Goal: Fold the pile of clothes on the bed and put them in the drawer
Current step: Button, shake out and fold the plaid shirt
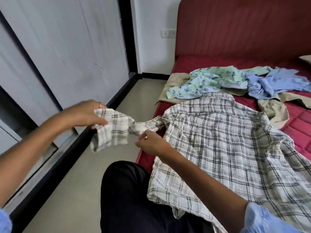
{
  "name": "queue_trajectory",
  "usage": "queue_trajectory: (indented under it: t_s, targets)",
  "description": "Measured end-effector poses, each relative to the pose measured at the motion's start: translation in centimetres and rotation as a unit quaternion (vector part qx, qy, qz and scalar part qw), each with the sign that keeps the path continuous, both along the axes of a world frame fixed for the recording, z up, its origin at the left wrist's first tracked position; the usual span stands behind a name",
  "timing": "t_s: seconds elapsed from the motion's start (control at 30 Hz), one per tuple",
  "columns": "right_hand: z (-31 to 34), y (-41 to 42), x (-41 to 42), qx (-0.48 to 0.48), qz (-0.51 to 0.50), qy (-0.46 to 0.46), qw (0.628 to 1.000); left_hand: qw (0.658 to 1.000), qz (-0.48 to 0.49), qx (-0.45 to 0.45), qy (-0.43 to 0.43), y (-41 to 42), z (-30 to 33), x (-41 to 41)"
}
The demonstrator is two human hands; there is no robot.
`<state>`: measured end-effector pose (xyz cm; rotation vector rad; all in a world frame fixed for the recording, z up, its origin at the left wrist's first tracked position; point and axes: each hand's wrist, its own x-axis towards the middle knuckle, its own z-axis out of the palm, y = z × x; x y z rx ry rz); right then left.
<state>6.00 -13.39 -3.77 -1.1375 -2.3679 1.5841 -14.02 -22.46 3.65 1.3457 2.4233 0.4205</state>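
Head view: a plaid shirt (pixel 227 148) lies spread back-up across the near corner of the red bed (pixel 299 125), its hem hanging over the bed's edge toward the person's dark-trousered leg (pixel 134 199). The left hand (pixel 87 115) grips the cuff end of the shirt's sleeve (pixel 114 130), fingers curled round the bunched cloth and holding it out over the floor. The right hand (pixel 149 143) pinches the same sleeve near the shoulder seam, fingertips closed on the fabric. The remaining pile sits further up the bed: a green floral garment (pixel 210 81), a blue garment (pixel 277 81) and beige trousers (pixel 272 110), all unfolded. No drawer can be identified; grey wardrobe panels (pixel 67 47) stand to the left. Risks assessed: the sleeve is twisted between the two hands, so folding it in as it stands would likely trap a crease. The overhanging hem may drag the shirt off the mattress if the sleeve is pulled hard leftward. The collar touches the floral garment, which may snag and shift with it.
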Motion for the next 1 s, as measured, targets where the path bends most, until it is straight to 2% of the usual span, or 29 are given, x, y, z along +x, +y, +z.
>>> queue_trajectory:
  t_s: [0.07,0.1,0.13,0.2,0.27,0.33,0.37,0.43,0.53,0.6,0.67,0.77,0.87,1.0]
  targets:
    - [0.5,-0.1,-0.3,0.014,-0.026,0.043,0.999,0.971,-0.025,-0.053,0.233,-0.6,1.1,-0.5]
    - [0.7,-0.2,-0.6,0.028,-0.046,0.078,0.995,0.948,-0.029,-0.066,0.309,-1.1,1.3,-0.3]
    - [0.7,-0.4,-1.1,0.048,-0.063,0.115,0.990,0.931,-0.037,-0.072,0.356,-1.6,1.2,0.0]
    - [1.3,-0.9,-1.9,0.109,-0.062,0.187,0.974,0.917,-0.076,-0.048,0.390,-2.7,0.0,0.6]
    - [1.7,-1.5,-2.6,0.156,-0.002,0.219,0.963,0.931,-0.106,0.047,0.347,-3.6,-1.6,0.8]
    - [2.3,-2.0,-3.6,0.185,0.071,0.174,0.965,0.942,-0.119,0.138,0.281,-3.9,-2.9,1.0]
    - [2.5,-2.2,-4.0,0.153,0.095,0.153,0.972,0.943,-0.123,0.169,0.259,-3.8,-3.4,1.2]
    - [2.7,-2.6,-4.5,-0.023,0.110,0.181,0.977,0.943,-0.127,0.218,0.219,-3.5,-4.0,2.0]
    - [3.3,-2.1,-4.1,-0.278,0.033,0.238,0.930,0.934,-0.150,0.261,0.192,-3.1,-4.1,3.1]
    - [3.6,-0.8,-3.7,-0.365,0.011,0.239,0.900,0.924,-0.182,0.280,0.185,-3.1,-4.0,3.8]
    - [4.2,0.3,-3.6,-0.389,0.025,0.228,0.892,0.921,-0.192,0.293,0.173,-2.8,-4.0,4.7]
    - [4.5,0.7,-4.8,-0.378,0.031,0.188,0.906,0.923,-0.179,0.313,0.137,-2.0,-4.8,6.1]
    - [4.7,1.9,-6.4,-0.370,-0.037,0.169,0.913,0.918,-0.142,0.351,0.122,-1.1,-5.3,7.5]
    - [6.3,4.8,-6.7,-0.285,-0.123,0.159,0.937,0.882,-0.022,0.459,0.102,-1.1,-6.3,11.6]
